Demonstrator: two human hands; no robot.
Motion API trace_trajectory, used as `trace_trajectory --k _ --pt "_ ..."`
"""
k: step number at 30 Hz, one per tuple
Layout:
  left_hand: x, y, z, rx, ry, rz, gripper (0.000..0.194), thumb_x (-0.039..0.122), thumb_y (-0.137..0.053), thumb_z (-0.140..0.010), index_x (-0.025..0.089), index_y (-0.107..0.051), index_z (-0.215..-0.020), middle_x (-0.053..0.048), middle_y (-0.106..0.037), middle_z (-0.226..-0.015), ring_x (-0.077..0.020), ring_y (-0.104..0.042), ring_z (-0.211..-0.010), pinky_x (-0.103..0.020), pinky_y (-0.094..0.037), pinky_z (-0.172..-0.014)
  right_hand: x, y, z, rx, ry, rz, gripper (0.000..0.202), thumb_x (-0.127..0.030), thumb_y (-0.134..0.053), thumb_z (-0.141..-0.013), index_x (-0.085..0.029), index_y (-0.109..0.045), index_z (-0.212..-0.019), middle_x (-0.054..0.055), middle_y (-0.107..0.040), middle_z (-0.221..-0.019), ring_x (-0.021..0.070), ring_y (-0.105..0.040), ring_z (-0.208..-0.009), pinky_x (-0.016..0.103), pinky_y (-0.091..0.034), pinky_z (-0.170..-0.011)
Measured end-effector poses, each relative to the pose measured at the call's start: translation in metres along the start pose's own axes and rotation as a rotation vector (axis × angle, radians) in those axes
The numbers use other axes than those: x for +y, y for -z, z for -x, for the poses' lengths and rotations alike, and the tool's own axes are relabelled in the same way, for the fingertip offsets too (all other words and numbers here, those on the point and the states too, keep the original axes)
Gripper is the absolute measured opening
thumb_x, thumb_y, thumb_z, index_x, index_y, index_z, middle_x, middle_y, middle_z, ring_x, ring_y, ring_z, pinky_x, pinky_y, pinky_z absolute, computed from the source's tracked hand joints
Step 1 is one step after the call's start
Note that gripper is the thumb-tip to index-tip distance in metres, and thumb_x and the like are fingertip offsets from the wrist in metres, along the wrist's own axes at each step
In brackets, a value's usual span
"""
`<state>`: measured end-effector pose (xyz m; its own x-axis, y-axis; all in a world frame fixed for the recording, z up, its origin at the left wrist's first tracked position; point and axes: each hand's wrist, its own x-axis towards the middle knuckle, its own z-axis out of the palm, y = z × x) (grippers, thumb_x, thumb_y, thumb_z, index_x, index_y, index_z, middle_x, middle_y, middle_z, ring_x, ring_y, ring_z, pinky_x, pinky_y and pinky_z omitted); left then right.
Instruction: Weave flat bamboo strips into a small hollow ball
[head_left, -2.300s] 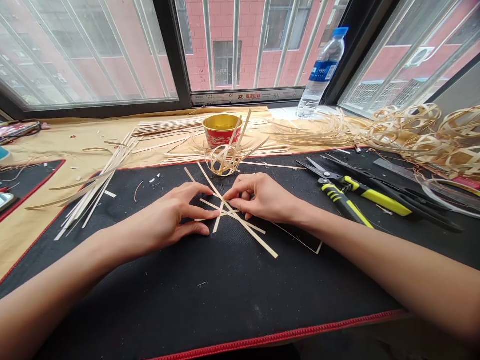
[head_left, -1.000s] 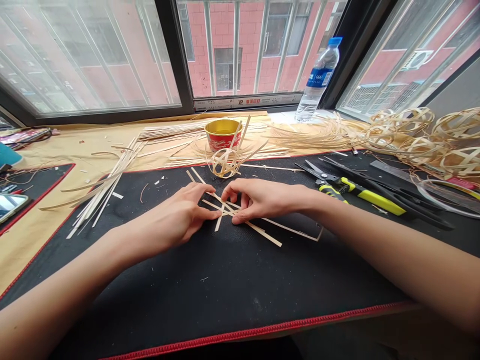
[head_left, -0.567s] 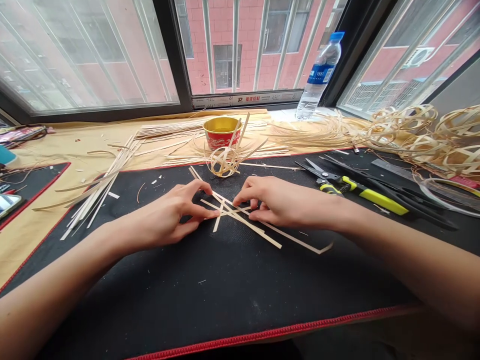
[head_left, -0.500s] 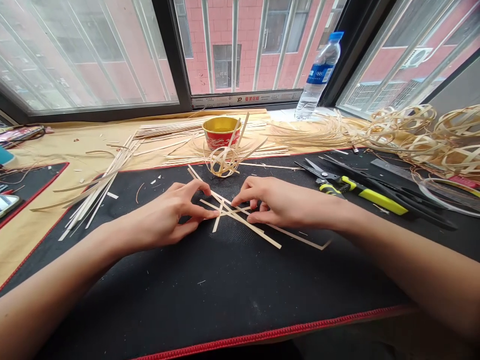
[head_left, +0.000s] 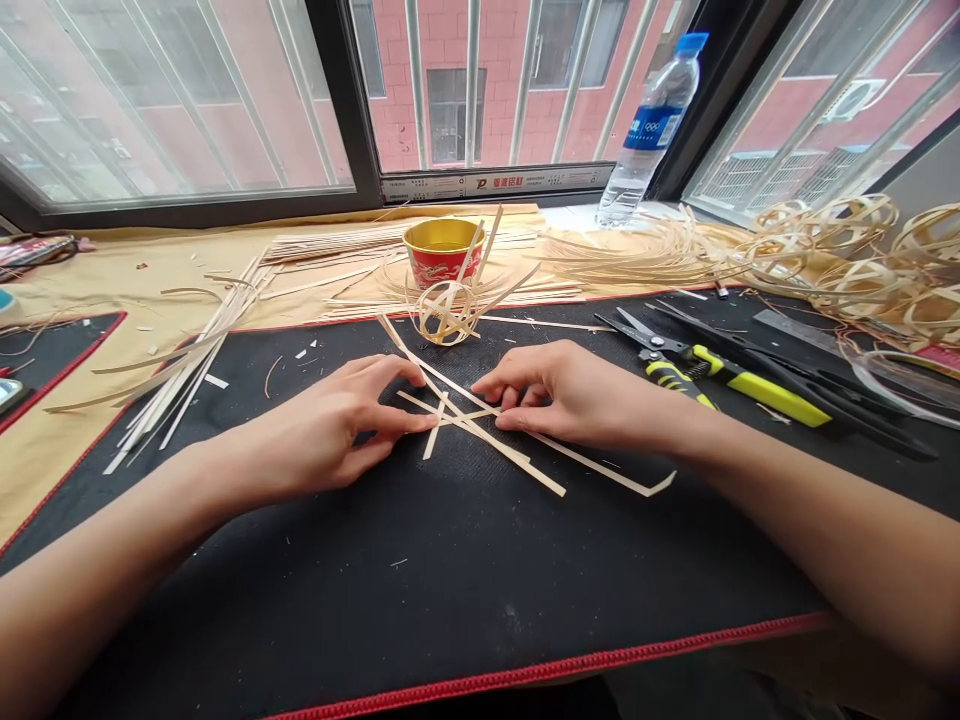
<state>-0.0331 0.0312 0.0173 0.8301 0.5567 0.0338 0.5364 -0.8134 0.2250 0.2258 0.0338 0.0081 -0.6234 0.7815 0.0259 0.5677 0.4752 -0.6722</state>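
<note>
Several flat, pale bamboo strips (head_left: pixel 517 459) cross one another in a star shape on the black mat (head_left: pixel 360 590). From the left, my left hand (head_left: pixel 367 408) steadies the crossing, thumb and index fingertips on the strips with a gap between them. My right hand (head_left: pixel 555 395) has its fingers curled around a longer strip (head_left: pixel 600 468), whose bent end points up at the right. That strip runs back past the fingertips toward a small woven bamboo ball (head_left: pixel 446 312), which has loose ends sticking up.
Behind the ball stands a red and yellow paper bowl (head_left: pixel 444 255). Scissors (head_left: pixel 652 345) and yellow-black cutters (head_left: pixel 772 395) lie to the right. Loose strips (head_left: pixel 184 370) are bundled at left. A water bottle (head_left: pixel 651 130) and more woven balls (head_left: pixel 825 235) sit along the window.
My right hand has drawn slightly right with the longer strip, opening a gap between it and the crossed strips. My left hand stays at the crossing. The view has shifted a little.
</note>
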Motion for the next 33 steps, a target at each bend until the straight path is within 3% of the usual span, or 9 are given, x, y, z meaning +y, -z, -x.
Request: trace_trajectory --k 3,6,9,14,19,33 --pt "-0.001 -0.001 0.0 0.011 -0.014 0.02 0.038 0.012 -0.046 -0.088 0.029 -0.065 -0.116 -0.009 -0.051 -0.123 -0.021 -0.051 -0.117 -0.036 -0.041 -0.103 -0.001 -0.002 0.001 0.052 0.048 0.093 0.029 -0.008 -0.06 -0.076 -0.011 -0.072 -0.103 0.008 -0.069 -0.091 0.0135 -0.062 -0.073 0.022 -0.05 -0.066" --pt "-0.004 -0.003 0.0 0.036 -0.045 0.046 0.039 0.011 -0.046 -0.088 0.028 -0.065 -0.116 -0.01 -0.051 -0.123 -0.0197 -0.051 -0.117 -0.033 -0.041 -0.103 -0.003 -0.003 0.001 0.026 0.064 0.084 0.031 -0.004 -0.057 -0.076 -0.013 -0.074 -0.1 0.007 -0.071 -0.091 0.014 -0.063 -0.077 0.021 -0.049 -0.067" --pt "-0.005 -0.003 0.0 0.049 -0.063 0.064 0.04 0.009 -0.045 -0.087 0.027 -0.065 -0.116 -0.011 -0.051 -0.125 -0.02 -0.05 -0.119 -0.032 -0.04 -0.105 -0.005 -0.003 0.001 0.01 0.035 0.011 0.029 -0.004 -0.057 -0.077 -0.014 -0.074 -0.098 0.005 -0.072 -0.087 0.0134 -0.064 -0.075 0.02 -0.05 -0.067" --pt "-0.005 -0.004 0.0 0.056 -0.061 0.062 0.039 0.009 -0.046 -0.086 0.026 -0.066 -0.115 -0.011 -0.05 -0.126 -0.0222 -0.046 -0.122 -0.037 -0.037 -0.108 -0.004 -0.005 0.001 0.099 -0.062 0.002 0.021 -0.014 -0.065 -0.077 -0.013 -0.074 -0.096 0.006 -0.073 -0.09 0.0143 -0.065 -0.072 0.021 -0.051 -0.065" --pt "-0.006 -0.006 0.0 0.038 -0.049 0.071 0.04 0.01 -0.044 -0.087 0.026 -0.064 -0.117 -0.01 -0.048 -0.125 -0.0207 -0.049 -0.12 -0.034 -0.039 -0.105 -0.004 -0.009 -0.001 0.121 -0.097 0.004 0.022 -0.008 -0.062 -0.076 -0.013 -0.076 -0.092 0.006 -0.073 -0.084 0.0142 -0.063 -0.07 0.021 -0.049 -0.062" --pt "-0.001 -0.002 0.0 0.027 -0.017 -0.008 0.04 0.013 -0.047 -0.087 0.032 -0.064 -0.118 -0.009 -0.052 -0.12 -0.021 -0.053 -0.112 -0.035 -0.044 -0.098 -0.001 0.001 -0.006 -0.048 0.018 0.0 0.025 -0.008 -0.06 -0.078 -0.012 -0.074 -0.098 0.006 -0.072 -0.085 0.0139 -0.062 -0.073 0.021 -0.047 -0.064"
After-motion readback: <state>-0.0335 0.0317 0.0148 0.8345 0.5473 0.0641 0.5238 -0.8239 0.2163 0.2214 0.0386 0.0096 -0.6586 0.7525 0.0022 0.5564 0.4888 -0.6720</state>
